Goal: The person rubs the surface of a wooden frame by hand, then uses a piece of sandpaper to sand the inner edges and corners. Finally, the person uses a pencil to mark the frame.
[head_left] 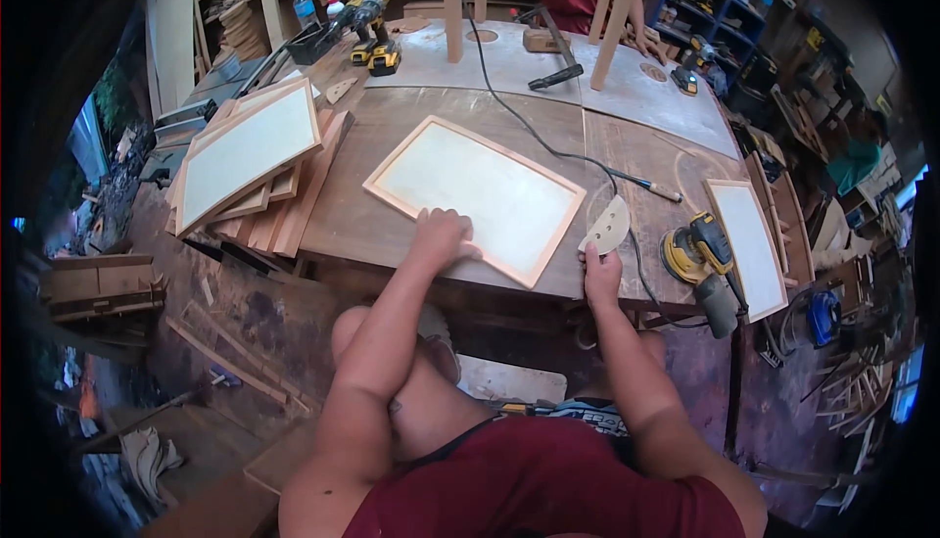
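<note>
One framed panel (476,195) lies flat mid-bench under my left hand (440,237), my right hand (600,274) pinching a sanding disc (607,226) beside it — sander (697,256) idle, sanding seemingly not begun, more panels (243,151) stacked.

A single head-worn view looks forward and steeply down onto the table (392,215), close above the person's own arms, with fisheye edges bending shelves beyond the table's far side.

Yellow orbital sander (697,256) at tabletop (392,215) right edge, cord trailing back. Stacked framed panels (245,151) far left. Cordless drills (370,34) rear. Another person's hand (648,44) beside upright wooden legs (617,19).
</note>
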Demonstrator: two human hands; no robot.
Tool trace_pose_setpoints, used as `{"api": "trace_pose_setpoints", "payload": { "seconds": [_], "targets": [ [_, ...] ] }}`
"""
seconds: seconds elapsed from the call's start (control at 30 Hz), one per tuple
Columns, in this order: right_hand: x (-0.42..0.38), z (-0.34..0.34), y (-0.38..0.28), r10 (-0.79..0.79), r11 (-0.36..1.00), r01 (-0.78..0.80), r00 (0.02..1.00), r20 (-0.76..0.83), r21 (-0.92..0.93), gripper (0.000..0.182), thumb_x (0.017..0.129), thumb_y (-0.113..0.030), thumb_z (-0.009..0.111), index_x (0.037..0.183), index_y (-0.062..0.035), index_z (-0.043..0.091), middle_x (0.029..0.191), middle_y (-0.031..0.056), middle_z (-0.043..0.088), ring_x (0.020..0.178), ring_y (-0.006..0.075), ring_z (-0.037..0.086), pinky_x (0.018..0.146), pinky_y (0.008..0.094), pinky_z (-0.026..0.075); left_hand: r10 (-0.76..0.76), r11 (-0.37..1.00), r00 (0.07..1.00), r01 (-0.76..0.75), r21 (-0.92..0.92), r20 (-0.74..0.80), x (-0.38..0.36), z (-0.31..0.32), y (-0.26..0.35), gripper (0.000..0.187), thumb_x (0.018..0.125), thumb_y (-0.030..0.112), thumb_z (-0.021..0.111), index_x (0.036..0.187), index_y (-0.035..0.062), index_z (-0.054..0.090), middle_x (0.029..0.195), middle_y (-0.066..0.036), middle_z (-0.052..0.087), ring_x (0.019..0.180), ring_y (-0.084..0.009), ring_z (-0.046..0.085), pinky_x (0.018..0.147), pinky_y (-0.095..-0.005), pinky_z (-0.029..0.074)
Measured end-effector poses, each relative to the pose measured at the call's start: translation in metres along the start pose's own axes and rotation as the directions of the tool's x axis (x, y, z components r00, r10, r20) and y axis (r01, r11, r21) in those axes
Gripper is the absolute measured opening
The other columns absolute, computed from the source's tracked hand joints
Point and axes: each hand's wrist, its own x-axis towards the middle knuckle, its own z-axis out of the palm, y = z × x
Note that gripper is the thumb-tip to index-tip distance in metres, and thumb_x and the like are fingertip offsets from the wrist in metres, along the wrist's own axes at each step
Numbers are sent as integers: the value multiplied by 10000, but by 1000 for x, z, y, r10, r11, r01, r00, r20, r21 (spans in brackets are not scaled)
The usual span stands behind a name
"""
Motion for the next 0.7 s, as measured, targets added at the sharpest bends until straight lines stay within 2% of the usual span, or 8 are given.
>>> {"api": "trace_pose_setpoints", "payload": {
  "seconds": [0.2,0.27,0.37,0.43,0.47,0.53,0.6,0.7],
  "targets": [
    [-1,-2,-5,18,999,-17,1000,20,-39,249,984,-181,609,1075,48,645,935,86,706,797,135,657,724,296,514,70,981,997,-76,-181,-40,10,12,15,296,794,377,764,853,95,693,943,-146,689,909,-345,642,914,-413,479],
    [0,-2,-4,32,999,-32,999,15,-13,243,987,-177,606,1074,47,644,925,80,703,793,128,650,725,289,510,-12,958,953,-76,-276,-302,14,9,-12,244,841,305,733,952,89,707,1041,-155,687,1006,-353,636,926,-429,494],
    [-2,-3,-6,45,999,-45,999,25,-14,251,986,-180,608,1082,50,642,942,87,702,819,134,654,745,294,515,-476,871,750,327,-368,-460,8,-15,-92,406,819,211,769,1193,98,659,1225,-169,636,1133,-348,606,993,-426,476],
    [1,-5,-2,40,999,-39,999,29,-28,260,980,-183,613,1089,52,641,954,96,704,840,154,659,762,311,517,-530,835,727,537,-118,-438,-9,-29,-138,520,817,223,768,1292,88,607,1242,-175,632,1170,-370,587,1008,-434,472],
    [2,-4,1,33,999,-31,999,30,-44,269,975,-185,619,1097,54,640,967,106,706,860,173,664,779,327,520,-527,836,727,537,-114,-439,-13,-33,-147,520,817,223,768,1292,88,607,1242,-175,632,1170,-370,587,1008,-434,472],
    [1,-1,9,-30,995,32,999,19,-92,225,979,-184,617,1063,24,638,898,59,683,775,129,617,702,296,491,-662,745,748,651,-148,-39,-19,-35,-162,465,829,259,735,1243,65,648,1238,-188,632,1148,-385,594,996,-454,481],
    [5,-6,10,-122,982,115,992,-36,-150,184,983,-182,614,1030,-5,635,829,13,660,689,86,571,626,265,463,-615,778,718,621,-101,-326,-11,2,-185,318,809,275,730,1042,58,738,1184,-207,648,1083,-380,618,953,-454,502],
    [2,-5,11,-76,977,69,997,-31,-201,213,978,-181,615,1064,12,644,867,38,683,754,107,621,671,284,497,-611,791,726,577,-204,-316,-13,-13,-173,269,764,301,765,879,58,754,1089,-196,677,1010,-379,643,876,-462,520]
  ]
}}
